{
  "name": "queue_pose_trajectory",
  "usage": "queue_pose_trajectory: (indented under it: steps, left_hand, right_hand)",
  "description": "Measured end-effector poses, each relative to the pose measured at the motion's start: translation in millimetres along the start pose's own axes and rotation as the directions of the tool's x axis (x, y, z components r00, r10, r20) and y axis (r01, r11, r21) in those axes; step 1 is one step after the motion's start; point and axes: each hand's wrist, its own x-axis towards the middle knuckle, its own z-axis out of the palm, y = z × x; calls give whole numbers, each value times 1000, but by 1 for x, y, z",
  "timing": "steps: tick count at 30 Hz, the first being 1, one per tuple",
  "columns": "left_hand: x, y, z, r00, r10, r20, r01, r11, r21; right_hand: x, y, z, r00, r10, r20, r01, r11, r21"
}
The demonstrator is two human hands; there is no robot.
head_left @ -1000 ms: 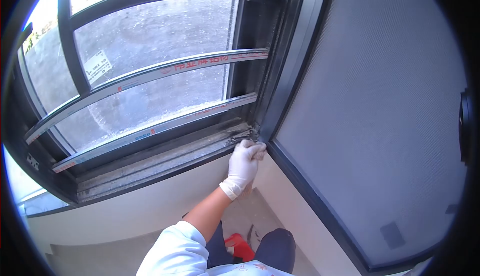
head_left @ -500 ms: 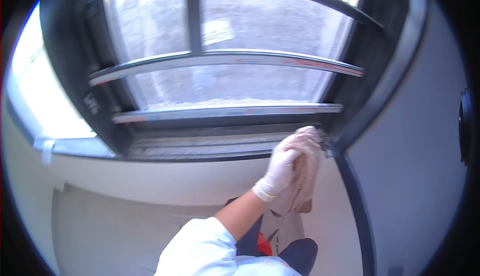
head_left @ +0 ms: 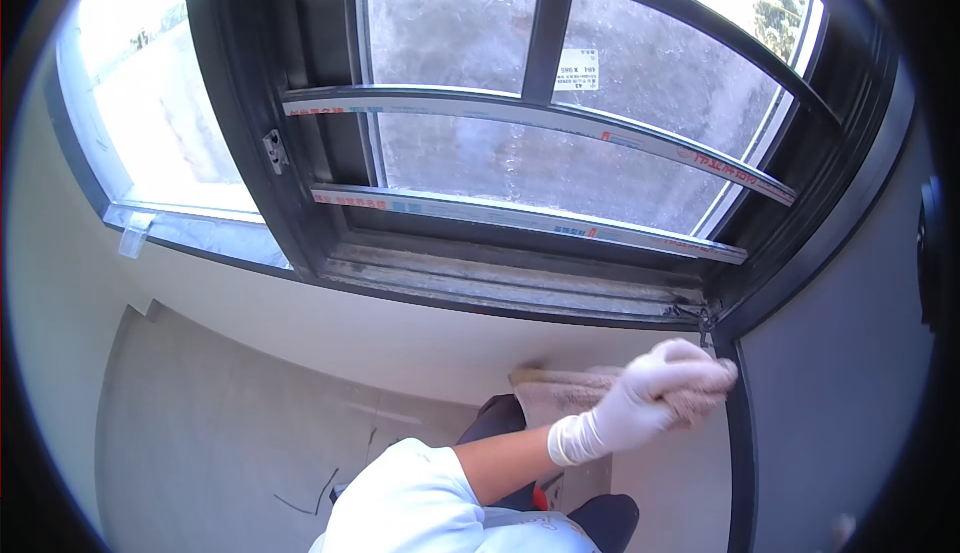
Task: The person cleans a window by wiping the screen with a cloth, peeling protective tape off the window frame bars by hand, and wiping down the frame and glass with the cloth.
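Observation:
My left hand (head_left: 660,398), in a thin white glove, is closed on a pinkish-beige cloth (head_left: 565,393). One bunched part of the cloth sticks out past my fingers; the rest trails behind the wrist to the left, above my knee. The hand is below the right corner of the window sill (head_left: 500,278), near the dark frame edge, and looks slightly smeared by motion. Whether the cloth touches the frame I cannot tell. My right hand is not in view.
Two horizontal bars (head_left: 530,218) with printed protective tape cross the dark-framed window (head_left: 450,158). A metal latch plate (head_left: 275,151) is on the left upright. On the right stands a grey-blue panel (head_left: 830,353). Dark strips (head_left: 325,493) lie on the floor. A blurred pale patch (head_left: 845,530) is unclear.
My left hand has moved down and right, off the sill corner, with the cloth swinging out to the left. The camera view has turned, so the window appears shifted right and tilted.

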Motion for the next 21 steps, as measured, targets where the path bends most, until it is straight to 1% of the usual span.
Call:
queue_pose_trajectory:
  steps: [1, 2, 3, 4, 6, 7, 8, 11, 12, 13, 14, 15, 16, 17, 18, 19, 20, 21]
  left_hand:
    - [-3, 4, 8, 1000, -7, 22, 7, 1000, -18]
    - [-2, 6, 13, 997, 60, 46, -61, 998, 19]
    - [-1, 8, 18, 990, 124, 73, -128, 990, 54]
    - [-1, 11, 21, 977, 187, 101, -196, 977, 86]
    - [-5, 18, 25, 971, 208, 117, -225, 963, 151]
    - [-6, 20, 25, 968, 218, 126, -238, 953, 184]
    - [-8, 20, 20, 971, 203, 128, -233, 924, 302]
    - [2, 39, -22, 942, 155, 296, -269, 877, 397]
    - [6, 55, -42, 937, 88, 338, -266, 807, 527]
    - [3, 64, -63, 949, 61, 309, -263, 695, 669]
    - [-6, 63, -89, 972, 84, 220, -231, 534, 813]
    - [-15, 70, -115, 986, 145, 79, -121, 312, 942]
    - [-19, 77, -144, 961, 276, -26, -21, 165, 986]
    - [-23, 89, -169, 928, 353, -114, 151, -77, 986]
    - [-28, 99, -194, 894, 434, -113, 241, -252, 937]
    - [-30, 109, -221, 875, 472, -108, 290, -332, 897]
    - [-35, 117, -243, 876, 467, -125, 346, -424, 837]
    - [-35, 124, -258, 872, 470, -136, 386, -490, 782]
  right_hand:
    - [-6, -33, 43, 965, 147, 217, -188, 964, 186]
    - [-11, -62, 78, 872, 226, 435, -379, 874, 305]
    - [-17, -87, 106, 744, 259, 616, -548, 764, 341]
    - [-22, -91, 123, 733, 189, 653, -541, 744, 393]
    - [-32, -100, 155, 698, 44, 714, -542, 684, 488]
    - [-40, -96, 163, 664, 105, 740, -621, 629, 468]
    - [-48, -89, 171, 623, 161, 766, -694, 565, 446]
    - [-62, -67, 194, 457, 292, 840, -873, 326, 361]
    - [-61, -57, 200, 601, 211, 771, -742, 506, 440]
    - [-59, -50, 208, 641, 250, 726, -724, 511, 463]
    - [-55, -45, 217, 676, 294, 676, -707, 516, 484]
    - [-48, -44, 226, 708, 338, 621, -690, 522, 502]
    - [-36, -46, 235, 736, 298, 608, -660, 518, 545]
    - [-22, -49, 244, 762, 260, 592, -629, 511, 586]
    - [-12, -46, 255, 781, 159, 604, -560, 607, 564]
    - [-4, -54, 270, 793, 119, 598, -561, 526, 640]
    - [5, -58, 286, 743, 25, 669, -623, 391, 677]
    - [11, -60, 306, 748, -36, 662, -601, 385, 700]
